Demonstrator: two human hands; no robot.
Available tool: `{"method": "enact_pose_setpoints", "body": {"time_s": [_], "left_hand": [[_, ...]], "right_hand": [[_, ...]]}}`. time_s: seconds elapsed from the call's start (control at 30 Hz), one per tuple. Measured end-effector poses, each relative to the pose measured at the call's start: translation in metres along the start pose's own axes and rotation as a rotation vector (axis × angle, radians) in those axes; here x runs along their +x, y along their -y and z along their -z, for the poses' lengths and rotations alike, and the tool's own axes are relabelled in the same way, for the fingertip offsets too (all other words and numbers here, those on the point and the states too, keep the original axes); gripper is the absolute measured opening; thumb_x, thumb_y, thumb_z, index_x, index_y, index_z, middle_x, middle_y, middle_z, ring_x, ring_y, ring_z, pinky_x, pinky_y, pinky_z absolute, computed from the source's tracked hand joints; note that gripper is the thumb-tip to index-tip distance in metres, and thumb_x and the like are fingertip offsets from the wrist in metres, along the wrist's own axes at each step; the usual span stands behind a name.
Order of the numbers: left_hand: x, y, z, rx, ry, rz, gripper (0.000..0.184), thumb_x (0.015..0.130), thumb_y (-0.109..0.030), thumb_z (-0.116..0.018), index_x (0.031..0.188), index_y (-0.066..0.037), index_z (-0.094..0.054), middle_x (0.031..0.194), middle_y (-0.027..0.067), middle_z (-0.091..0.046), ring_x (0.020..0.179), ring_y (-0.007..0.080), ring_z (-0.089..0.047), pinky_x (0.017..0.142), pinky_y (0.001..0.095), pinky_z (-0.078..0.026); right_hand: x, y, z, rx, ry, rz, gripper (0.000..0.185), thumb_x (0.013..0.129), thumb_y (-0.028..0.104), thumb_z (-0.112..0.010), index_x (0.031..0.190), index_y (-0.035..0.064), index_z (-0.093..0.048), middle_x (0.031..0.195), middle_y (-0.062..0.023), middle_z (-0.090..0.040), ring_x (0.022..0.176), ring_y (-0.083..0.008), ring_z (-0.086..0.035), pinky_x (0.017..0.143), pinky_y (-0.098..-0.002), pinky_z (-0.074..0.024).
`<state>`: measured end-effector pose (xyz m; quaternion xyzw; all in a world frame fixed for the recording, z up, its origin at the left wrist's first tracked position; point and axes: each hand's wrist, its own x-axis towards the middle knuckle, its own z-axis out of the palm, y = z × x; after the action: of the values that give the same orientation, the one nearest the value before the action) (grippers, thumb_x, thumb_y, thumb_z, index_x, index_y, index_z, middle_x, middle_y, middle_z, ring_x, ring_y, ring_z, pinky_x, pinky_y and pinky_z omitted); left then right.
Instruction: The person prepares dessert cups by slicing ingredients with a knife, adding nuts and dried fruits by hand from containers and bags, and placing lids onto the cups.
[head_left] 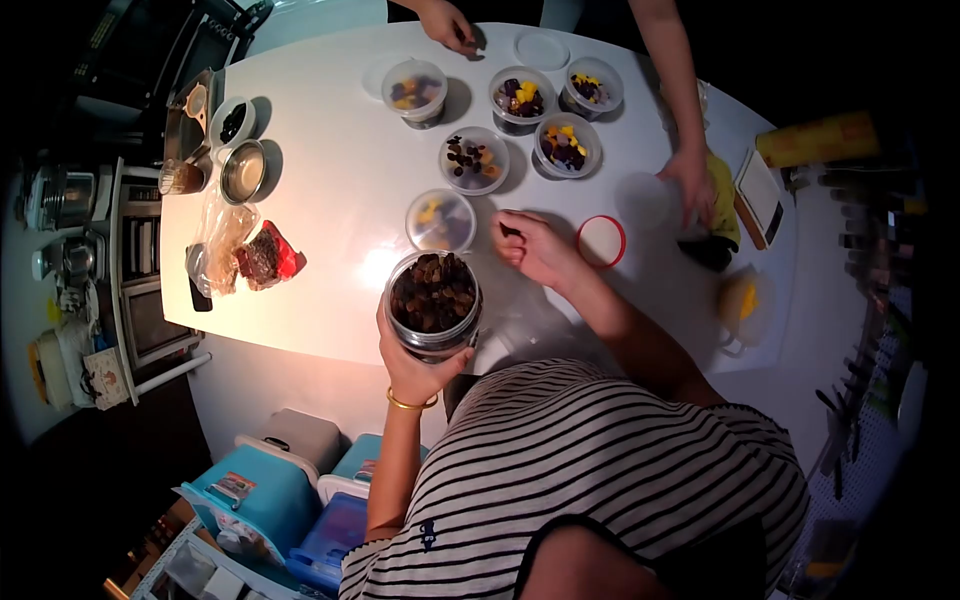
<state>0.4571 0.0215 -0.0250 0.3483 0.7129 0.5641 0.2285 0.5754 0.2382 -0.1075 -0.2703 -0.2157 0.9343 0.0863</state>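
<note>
My left hand (415, 365) is wrapped round an open clear jar (432, 343) full of dark brown raisins (432, 292), tilted so its mouth faces me. Beside it, my right hand (535, 250) is closed in a pinch; a dark spot shows at its fingers, but I cannot tell what it is. Nearest to both hands stands a clear plastic cup (440, 221) with yellow and purple pieces, its top cloudy like a lid. Just beyond sits an open cup (474, 160) with raisins scattered on top. A red-rimmed round lid (601, 241) lies right of my right hand.
More cups of yellow and purple pieces (567, 146) stand farther back. Across the white table (330, 130), another person's hand (688, 185) reaches beside a yellow-green cloth (722, 205). At left are a metal bowl (243, 171) and a red packet (270, 257); a scale (760, 200) lies right.
</note>
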Motion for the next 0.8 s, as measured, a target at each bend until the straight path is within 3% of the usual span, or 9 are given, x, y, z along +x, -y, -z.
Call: {"method": "enact_pose_setpoints", "body": {"time_s": [0.03, 0.17, 0.23, 0.27, 0.43, 0.57, 0.7, 0.77, 0.8], "left_hand": [[0.003, -0.003, 0.001, 0.043, 0.019, -0.014, 0.103, 0.044, -0.021, -0.084, 0.13, 0.004, -0.032, 0.115, 0.0174, -0.052, 0.104, 0.0271, -0.055, 0.092, 0.0348, -0.043], [0.013, -0.021, 0.003, 0.221, 0.085, -0.12, 0.097, 0.043, -0.018, -0.081, 0.127, 0.003, -0.038, 0.113, 0.0189, -0.054, 0.097, 0.0339, -0.058, 0.087, 0.0379, -0.045], [0.015, -0.042, 0.003, 0.279, 0.101, -0.108, 0.094, 0.043, -0.019, -0.079, 0.126, 0.002, -0.04, 0.111, 0.0181, -0.055, 0.097, 0.0355, -0.056, 0.084, 0.0397, -0.043], [0.014, -0.047, 0.002, 0.361, 0.104, -0.073, 0.093, 0.043, -0.019, -0.079, 0.126, 0.001, -0.04, 0.11, 0.0168, -0.056, 0.098, 0.0338, -0.056, 0.083, 0.0399, -0.042], [0.01, -0.052, 0.003, 0.582, 0.216, 0.168, 0.095, 0.043, -0.02, -0.079, 0.128, -0.003, -0.039, 0.108, 0.0131, -0.058, 0.1, 0.0295, -0.055, 0.079, 0.0398, -0.039], [0.003, -0.06, 0.003, 0.57, 0.151, 0.036, 0.097, 0.042, -0.021, -0.08, 0.128, -0.003, -0.039, 0.106, 0.0129, -0.059, 0.097, 0.0282, -0.057, 0.078, 0.0395, -0.04], [0.011, -0.052, 0.0, 0.603, 0.193, 0.145, 0.097, 0.042, -0.022, -0.08, 0.128, -0.003, -0.038, 0.107, 0.0135, -0.058, 0.098, 0.0279, -0.057, 0.077, 0.0392, -0.041], [0.009, -0.054, 0.0, 0.64, 0.154, 0.028, 0.087, 0.045, -0.017, -0.079, 0.122, -0.001, -0.044, 0.1, 0.0165, -0.062, 0.088, 0.0333, -0.063, 0.076, 0.0383, -0.051], [0.006, -0.055, 0.001, 0.639, 0.156, 0.032, 0.087, 0.045, -0.017, -0.079, 0.122, -0.001, -0.044, 0.1, 0.0165, -0.062, 0.088, 0.0333, -0.063, 0.076, 0.0383, -0.051]], "right_hand": [[0.003, 0.003, -0.014, 0.107, 0.149, -0.041, 0.015, 0.087, 0.024, -0.052, 0.081, 0.0103, -0.05, 0.072, -0.0017, -0.054, 0.065, -0.0173, -0.055, 0.06, -0.0311, -0.0457], [0.001, 0.013, -0.07, 0.193, 0.139, -0.073, 0.02, 0.091, 0.025, -0.043, 0.088, 0.0066, -0.05, 0.078, -0.0043, -0.054, 0.068, -0.0201, -0.052, 0.07, -0.029, -0.0462], [-0.002, 0.009, -0.083, 0.224, -0.109, 0.02, 0.021, 0.09, 0.024, -0.04, 0.092, 0.0054, -0.051, 0.088, -0.0115, -0.06, 0.082, -0.0238, -0.058, 0.08, -0.0335, -0.0482], [-0.001, 0.005, -0.078, 0.251, -0.049, 0.037, 0.024, 0.091, 0.024, -0.04, 0.094, 0.0039, -0.053, 0.097, -0.0164, -0.061, 0.092, -0.0268, -0.06, 0.087, -0.0366, -0.0473], [0.003, -0.014, -0.072, 0.418, 0.103, 0.053, 0.028, 0.091, 0.025, -0.039, 0.092, 0.001, -0.054, 0.095, -0.0158, -0.061, 0.091, -0.0275, -0.06, 0.085, -0.038, -0.0477], [-0.006, -0.015, -0.079, 0.384, 0.041, 0.087, 0.028, 0.091, 0.024, -0.039, 0.092, 0.0002, -0.055, 0.093, -0.0154, -0.061, 0.09, -0.0267, -0.06, 0.084, -0.0373, -0.048], [0.0, -0.017, -0.074, 0.394, 0.008, 0.084, 0.029, 0.091, 0.024, -0.04, 0.092, -0.0006, -0.055, 0.092, -0.0153, -0.061, 0.088, -0.0262, -0.06, 0.083, -0.0366, -0.0485], [0.0, -0.013, -0.078, 0.39, -0.031, 0.088, 0.028, 0.09, 0.024, -0.041, 0.092, -0.0005, -0.055, 0.091, -0.0153, -0.061, 0.088, -0.0263, -0.06, 0.083, -0.0365, -0.0485], [0.0, -0.013, -0.079, 0.382, -0.068, 0.088, 0.028, 0.09, 0.024, -0.041, 0.091, -0.0005, -0.055, 0.091, -0.0152, -0.061, 0.087, -0.0264, -0.06, 0.082, -0.0364, -0.0486]]}}
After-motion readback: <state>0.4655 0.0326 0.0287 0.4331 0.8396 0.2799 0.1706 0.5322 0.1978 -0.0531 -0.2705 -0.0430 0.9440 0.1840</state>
